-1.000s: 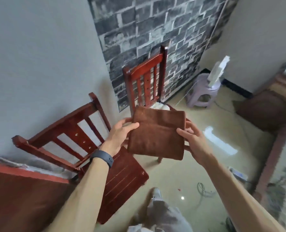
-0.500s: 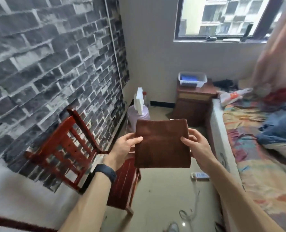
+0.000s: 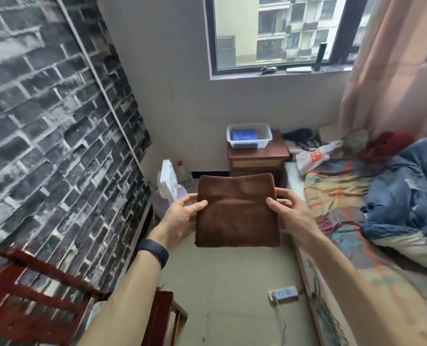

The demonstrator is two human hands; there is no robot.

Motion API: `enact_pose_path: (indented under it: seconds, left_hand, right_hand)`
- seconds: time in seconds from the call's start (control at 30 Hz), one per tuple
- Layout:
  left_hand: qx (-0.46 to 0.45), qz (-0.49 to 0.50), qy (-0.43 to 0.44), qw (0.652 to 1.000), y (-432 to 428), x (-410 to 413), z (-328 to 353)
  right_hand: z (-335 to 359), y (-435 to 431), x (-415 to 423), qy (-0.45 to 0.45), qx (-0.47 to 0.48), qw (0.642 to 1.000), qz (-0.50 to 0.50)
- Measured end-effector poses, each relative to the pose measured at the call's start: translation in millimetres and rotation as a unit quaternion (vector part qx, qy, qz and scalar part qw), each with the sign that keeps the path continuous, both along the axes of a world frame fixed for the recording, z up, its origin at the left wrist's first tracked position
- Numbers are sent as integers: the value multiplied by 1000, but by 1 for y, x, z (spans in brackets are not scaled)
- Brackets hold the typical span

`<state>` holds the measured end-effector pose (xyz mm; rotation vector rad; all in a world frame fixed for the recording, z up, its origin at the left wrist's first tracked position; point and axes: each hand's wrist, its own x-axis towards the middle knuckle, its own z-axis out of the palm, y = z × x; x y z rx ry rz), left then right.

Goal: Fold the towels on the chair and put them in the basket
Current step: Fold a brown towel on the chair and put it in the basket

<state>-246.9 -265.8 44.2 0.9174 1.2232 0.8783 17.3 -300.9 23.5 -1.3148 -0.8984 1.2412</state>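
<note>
The left hand [image 3: 182, 216] pinches the left edge of a folded brown towel [image 3: 237, 213], thumb on top and fingers underneath. The right hand [image 3: 292, 213] pinches the right edge the same way. Between them the towel is held flat in the air as a neat rectangle, on the person's side of the basket [image 3: 248, 145] and well apart from it. The white basket stands on a wooden tabletop [image 3: 260, 152]. Something blue [image 3: 243, 134] already lies inside it, probably a folded towel, though it is too small to be sure. The chair [image 3: 32, 290] is much farther from the basket, off to the near left. Its seat is mostly out of view, so I cannot tell if more towels wait there.

By my judgement this towel is fully folded and the step in hand is carrying it to the basket. What is left is to lower it in without the fold falling open, then check the chair.
</note>
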Motion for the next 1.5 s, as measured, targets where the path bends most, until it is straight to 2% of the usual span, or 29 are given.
enact_pose_path:
  seconds: [0.3, 0.53, 0.93, 1.1, 1.27, 1.5]
  left_hand:
    - [-4, -31, 11, 999, 186, 59, -35]
    - [-63, -53, 1, 997, 361, 107, -73]
    - [-152, -58, 42, 986, 538, 156, -130]
    - [-176, -48, 58, 981, 633, 173, -161]
    - [-243, -29, 81, 966, 729, 193, -192]
    - [-282, -1, 126, 951, 843, 215, -231]
  right_hand:
    - [-29, 173, 58, 8, -23, 999, -25]
    - [-54, 329, 97, 9, -81, 996, -41]
    - [-112, 514, 140, -27, -190, 980, -54]
    - [-153, 616, 158, -37, -224, 973, -38]
    - [-193, 718, 176, -30, -282, 958, -31]
    - [-228, 843, 191, -108, -318, 942, -8]
